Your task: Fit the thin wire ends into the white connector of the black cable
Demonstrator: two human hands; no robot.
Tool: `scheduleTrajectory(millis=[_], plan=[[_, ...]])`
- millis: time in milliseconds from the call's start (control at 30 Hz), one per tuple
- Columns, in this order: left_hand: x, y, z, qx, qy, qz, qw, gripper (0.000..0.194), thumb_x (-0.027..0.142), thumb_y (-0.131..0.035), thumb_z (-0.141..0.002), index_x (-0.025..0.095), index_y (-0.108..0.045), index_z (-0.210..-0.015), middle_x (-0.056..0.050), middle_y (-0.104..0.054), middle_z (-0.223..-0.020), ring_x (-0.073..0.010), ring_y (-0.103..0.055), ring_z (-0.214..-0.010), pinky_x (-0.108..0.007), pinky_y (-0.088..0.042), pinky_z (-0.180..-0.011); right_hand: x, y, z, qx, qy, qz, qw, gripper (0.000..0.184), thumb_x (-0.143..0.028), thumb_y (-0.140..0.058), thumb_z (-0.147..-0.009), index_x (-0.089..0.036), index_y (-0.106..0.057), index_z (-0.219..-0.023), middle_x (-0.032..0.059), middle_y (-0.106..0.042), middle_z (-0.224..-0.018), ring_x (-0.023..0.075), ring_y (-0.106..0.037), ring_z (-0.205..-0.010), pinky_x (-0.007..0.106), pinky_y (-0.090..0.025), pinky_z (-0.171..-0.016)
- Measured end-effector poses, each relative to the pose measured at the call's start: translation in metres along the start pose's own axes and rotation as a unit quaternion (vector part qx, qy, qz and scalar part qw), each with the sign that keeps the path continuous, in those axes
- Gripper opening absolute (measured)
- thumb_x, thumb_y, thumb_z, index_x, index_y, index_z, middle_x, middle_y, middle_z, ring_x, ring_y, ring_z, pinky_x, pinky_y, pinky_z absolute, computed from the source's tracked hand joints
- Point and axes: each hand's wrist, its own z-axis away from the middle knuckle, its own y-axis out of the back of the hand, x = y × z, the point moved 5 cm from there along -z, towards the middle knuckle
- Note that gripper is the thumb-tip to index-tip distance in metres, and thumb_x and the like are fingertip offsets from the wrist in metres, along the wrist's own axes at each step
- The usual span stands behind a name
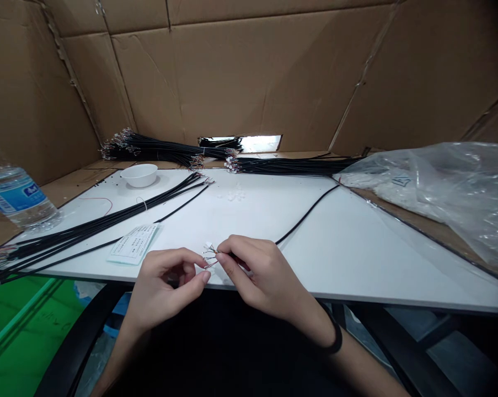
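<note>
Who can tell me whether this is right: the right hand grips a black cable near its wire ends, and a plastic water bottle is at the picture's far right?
Not quite: the head view shows the plastic water bottle at the picture's far left. The right hand does grip a black cable near its wire ends.
</note>
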Motion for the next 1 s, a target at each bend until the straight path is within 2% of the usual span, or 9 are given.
scheduleTrajectory(millis=[133, 200, 233, 300, 367, 500, 600, 867, 1000], plan=[[0.000, 0.001, -0.001, 0.003, 0.015, 0.005, 1.000, 0.010, 0.017, -0.066, -0.078, 0.015, -0.071, -0.069, 0.001, -0.054, -0.050, -0.0088, -0.047, -0.043, -0.018, -0.037, -0.040, -0.002, 0.000, -0.001, -0.002, 0.002, -0.010, 1.000, 0.014, -0.015, -0.047, -0.094, -0.017, -0.056, -0.083, 0.0010, -0.062, -0.072, 0.0108, -0.051, -0.058, 0.023, -0.039, -0.057], [-0.001, 0.002, -0.002, 0.005, 0.031, 0.020, 0.999, 0.011, 0.017, -0.066, -0.077, 0.015, -0.071, -0.067, 0.000, -0.057, -0.051, -0.0093, -0.048, -0.044, -0.018, -0.037, -0.040, -0.002, 0.001, 0.000, -0.005, -0.001, -0.022, 1.000, 0.006, -0.016, -0.051, -0.090, -0.017, -0.057, -0.090, 0.0012, -0.063, -0.075, 0.0114, -0.053, -0.060, 0.023, -0.041, -0.058], [-0.002, 0.003, -0.002, 0.007, 0.040, 0.033, 0.999, 0.012, 0.017, -0.067, -0.076, 0.015, -0.071, -0.066, 0.000, -0.058, -0.052, -0.0095, -0.049, -0.044, -0.019, -0.038, -0.040, -0.002, 0.001, 0.000, -0.008, -0.004, -0.025, 1.000, 0.009, -0.017, -0.054, -0.087, -0.017, -0.056, -0.096, 0.0013, -0.064, -0.077, 0.0120, -0.054, -0.062, 0.023, -0.042, -0.058], [-0.003, 0.004, -0.004, 0.014, 0.055, 0.061, 0.997, 0.012, 0.016, -0.068, -0.074, 0.015, -0.070, -0.062, 0.000, -0.059, -0.051, -0.0094, -0.049, -0.043, -0.019, -0.038, -0.040, -0.002, 0.000, 0.001, -0.016, -0.008, -0.024, 1.000, 0.027, -0.017, -0.058, -0.082, -0.018, -0.052, -0.107, 0.0011, -0.063, -0.081, 0.0133, -0.056, -0.065, 0.024, -0.044, -0.059], [-0.005, 0.006, -0.005, 0.015, 0.069, 0.083, 0.994, 0.014, 0.015, -0.067, -0.073, 0.016, -0.068, -0.060, 0.001, -0.057, -0.049, -0.0090, -0.048, -0.042, -0.018, -0.038, -0.040, -0.002, -0.001, 0.001, -0.022, -0.002, -0.025, 0.999, 0.031, -0.015, -0.058, -0.082, -0.019, -0.048, -0.111, 0.0017, -0.061, -0.086, 0.0137, -0.056, -0.069, 0.024, -0.045, -0.061], [-0.010, 0.007, -0.006, 0.002, 0.088, 0.113, 0.990, 0.016, 0.014, -0.066, -0.074, 0.017, -0.068, -0.059, 0.002, -0.056, -0.047, -0.0084, -0.047, -0.042, -0.018, -0.036, -0.040, -0.004, -0.002, 0.001, -0.031, 0.040, -0.050, 0.997, 0.015, -0.011, -0.051, -0.091, -0.020, -0.050, -0.103, 0.0011, -0.059, -0.086, 0.0113, -0.053, -0.068, 0.022, -0.043, -0.062], [-0.012, 0.008, -0.005, -0.010, 0.100, 0.136, 0.986, 0.015, 0.015, -0.067, -0.074, 0.017, -0.069, -0.059, 0.002, -0.055, -0.047, -0.0092, -0.048, -0.042, -0.019, -0.036, -0.040, -0.005, -0.003, 0.000, -0.039, 0.064, -0.062, 0.995, 0.012, -0.009, -0.050, -0.093, -0.019, -0.052, -0.099, -0.0006, -0.055, -0.080, 0.0104, -0.048, -0.065, 0.021, -0.040, -0.060], [-0.011, 0.006, -0.010, -0.059, 0.157, 0.181, 0.969, 0.014, 0.018, -0.068, -0.067, 0.016, -0.071, -0.054, 0.001, -0.051, -0.041, -0.0097, -0.044, -0.039, -0.021, -0.034, -0.040, -0.011, 0.001, 0.003, -0.044, 0.117, -0.072, 0.990, 0.028, -0.001, -0.044, -0.089, -0.020, -0.060, -0.102, 0.0001, -0.053, -0.081, 0.0099, -0.047, -0.065, 0.021, -0.038, -0.057], [-0.013, 0.004, -0.012, -0.070, 0.207, 0.201, 0.955, 0.012, 0.019, -0.069, -0.064, 0.015, -0.071, -0.052, 0.001, -0.052, -0.041, -0.0084, -0.044, -0.039, -0.020, -0.032, -0.041, -0.014, 0.002, 0.005, -0.038, 0.140, -0.066, 0.987, 0.027, 0.000, -0.048, -0.087, -0.019, -0.065, -0.095, 0.0000, -0.055, -0.079, 0.0087, -0.047, -0.061, 0.021, -0.038, -0.055]])
